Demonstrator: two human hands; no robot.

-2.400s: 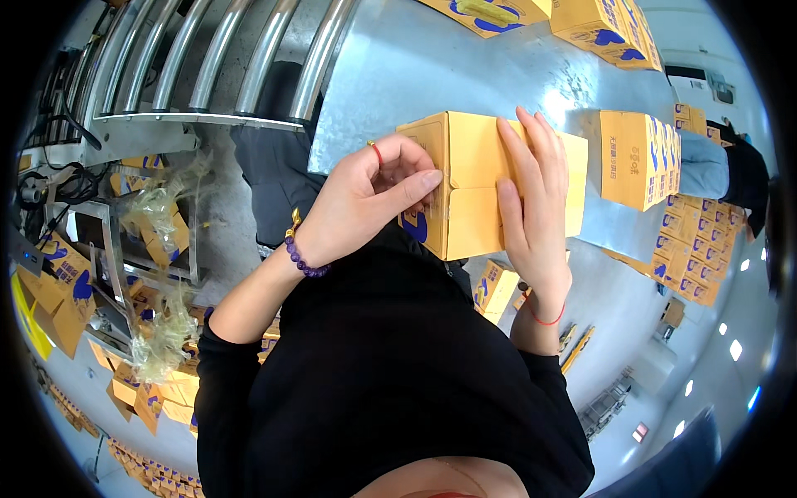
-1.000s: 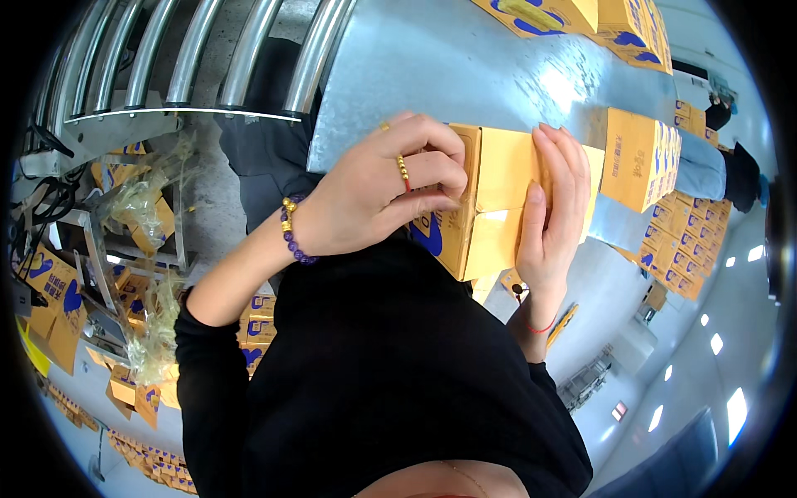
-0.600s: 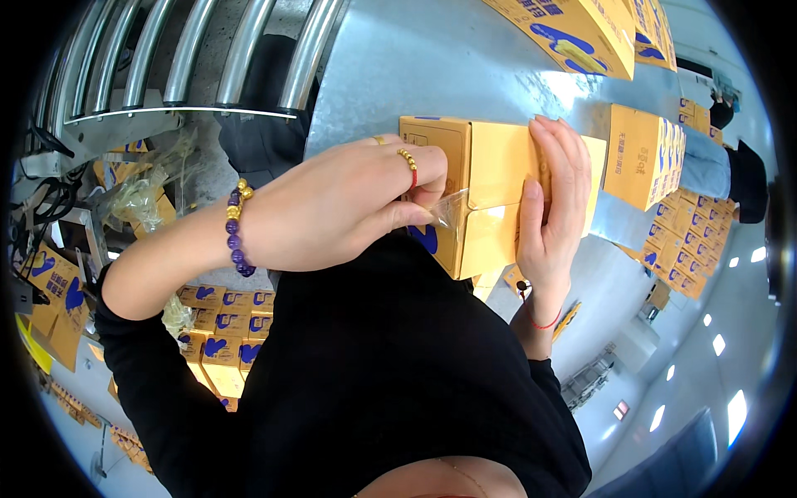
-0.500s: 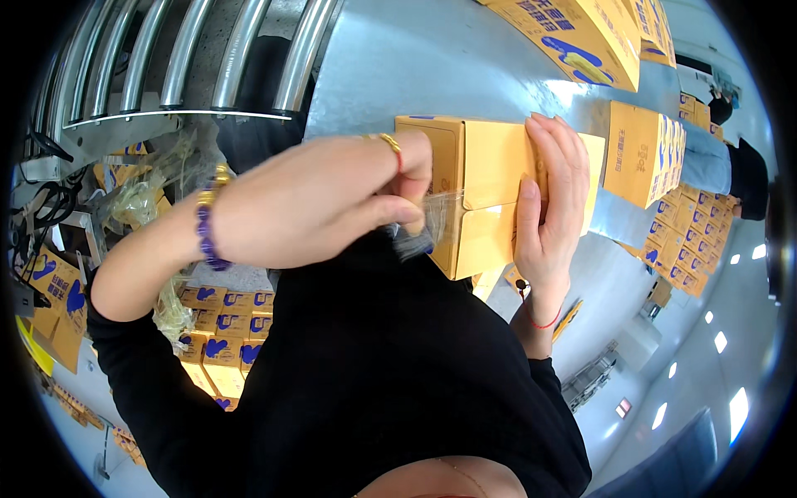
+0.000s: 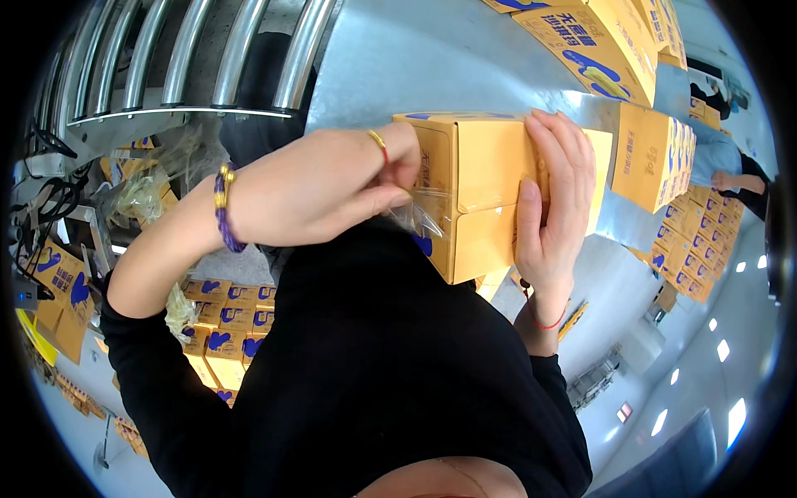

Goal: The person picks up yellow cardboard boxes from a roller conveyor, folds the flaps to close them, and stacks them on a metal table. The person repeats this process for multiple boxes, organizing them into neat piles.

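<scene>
A yellow carton [image 5: 490,241] with blue print stands on the metal table in front of me. My left hand [image 5: 324,187] is at its left side, thumb and fingers pinched together on a strip of clear tape [image 5: 419,220]. The strip runs from the fingertips to the carton's left face, wrinkled and partly loose. My right hand [image 5: 558,195] lies along the carton's right part, fingers stretched out and thumb apart on the near face. Its palm side is hidden. Behind that hand, part of another yellow carton [image 5: 599,178] shows.
Metal rollers [image 5: 237,54] run at the far left. More cartons stand on the table [image 5: 398,58]: a large one [image 5: 594,54] at the back and another [image 5: 652,158] at right. Stacked cartons [image 5: 224,340] fill the lower left. A person in dark sleeves [image 5: 743,183] is at far right.
My left hand has shifted slightly up and left, and the clear tape shows less bunched beside the carton. My right hand keeps its place on the carton. The other person's hand has come into view.
</scene>
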